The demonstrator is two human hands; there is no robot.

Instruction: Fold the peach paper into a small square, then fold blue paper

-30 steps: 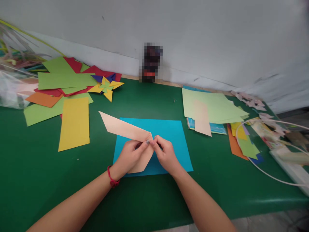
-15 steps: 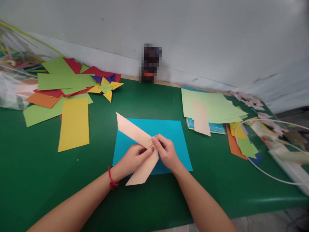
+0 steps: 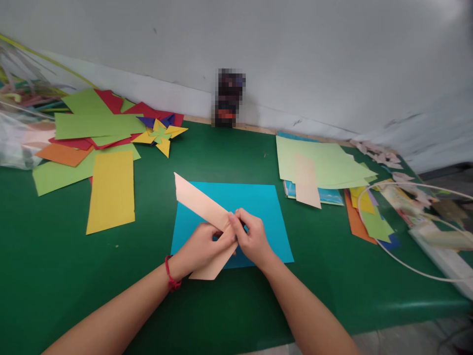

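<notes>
A pale peach paper strip (image 3: 201, 202), folded into a bent shape, is held above a blue sheet of paper (image 3: 254, 197). One arm of the strip points to the far left, the other toward me. My left hand (image 3: 205, 244), with a red bracelet at its wrist, pinches the strip near the bend from the left. From the right, my right hand (image 3: 253, 234) grips the same bend, thumb on top. The fingers partly cover the fold. The blue sheet lies flat on the green table (image 3: 155, 197).
A yellow sheet (image 3: 111, 192) and a pile of green sheets (image 3: 98, 125) with red and orange ones lie left. A folded paper star (image 3: 160, 133) is beside them. Pale green sheets (image 3: 321, 160) lie right, a peach piece (image 3: 307, 182) on them. A white cable (image 3: 391, 261) loops at right.
My right thumb has moved slightly left and down over the bend of the strip, close to the left thumb. The lower arm of the strip has shifted slightly. Both hands keep their hold.
</notes>
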